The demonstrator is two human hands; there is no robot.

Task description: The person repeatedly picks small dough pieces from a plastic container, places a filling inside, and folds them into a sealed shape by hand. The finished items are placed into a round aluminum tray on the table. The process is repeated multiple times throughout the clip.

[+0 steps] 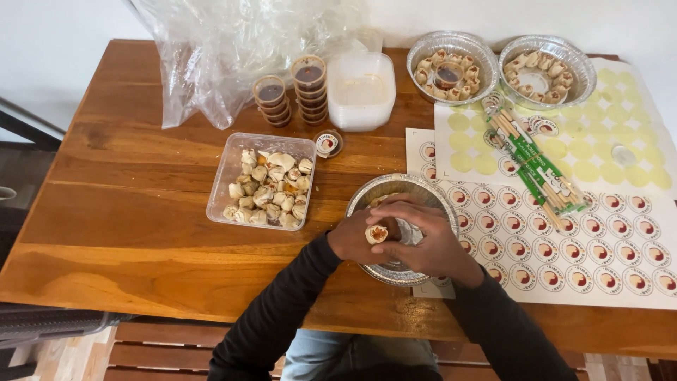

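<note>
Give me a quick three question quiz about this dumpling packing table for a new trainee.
1. True or false: the left hand holds a dumpling over the near foil tray.
2. How many foil trays at the far edge already hold dumplings?
3. Where is the clear plastic tub of dumplings: A) left of the hands, B) on the sticker sheet, C) inside the plastic bag?

Key: 1 true; 2 two, one tray with a sauce cup, the other without; 3 A.

Wooden table bears foil pans; sticker sheets; dumpling tub.
</note>
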